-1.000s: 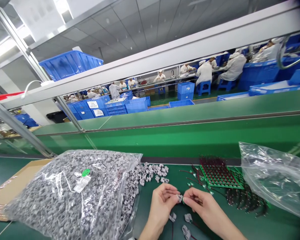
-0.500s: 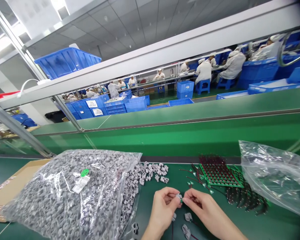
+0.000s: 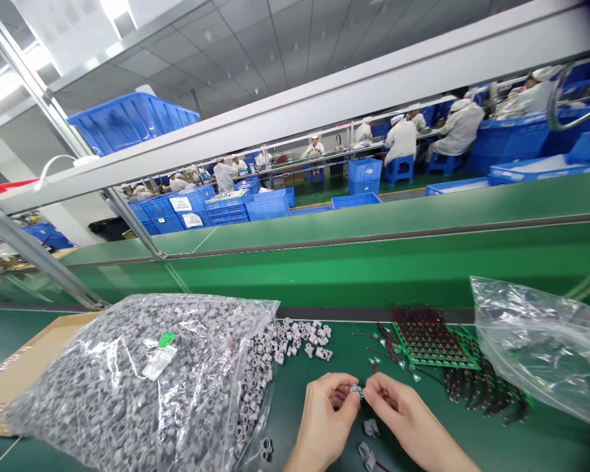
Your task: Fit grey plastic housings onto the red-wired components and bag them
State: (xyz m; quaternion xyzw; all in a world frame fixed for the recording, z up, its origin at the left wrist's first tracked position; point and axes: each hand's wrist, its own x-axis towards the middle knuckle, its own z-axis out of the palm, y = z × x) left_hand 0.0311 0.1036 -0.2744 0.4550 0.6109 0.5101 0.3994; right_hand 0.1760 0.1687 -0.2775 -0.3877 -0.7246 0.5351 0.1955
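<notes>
My left hand [image 3: 327,413] is closed, with a small grey plastic housing [image 3: 355,389] between thumb and fingers. My right hand [image 3: 393,408] pinches a small green circuit board [image 3: 362,394] against that housing; the fingertips hide most of it. Just below the hands lie a grey housing [image 3: 370,427] and another grey housing [image 3: 366,455] with a dark red wire coming out of it. Beyond my right hand, loose small green boards with wires lie by a green circuit-board panel [image 3: 435,347] bristling with dark wires.
A big clear bag of grey housings [image 3: 142,387] fills the left, on brown cardboard [image 3: 34,354]. Loose housings [image 3: 302,337] spill from its mouth. An empty-looking clear plastic bag [image 3: 545,347] lies at right. A green ledge [image 3: 349,233] runs behind; people in white work beyond it.
Both hands have shifted slightly right, still together at the housing. The housing and green board have turned a little between my fingers. Things on the table lie as before.
</notes>
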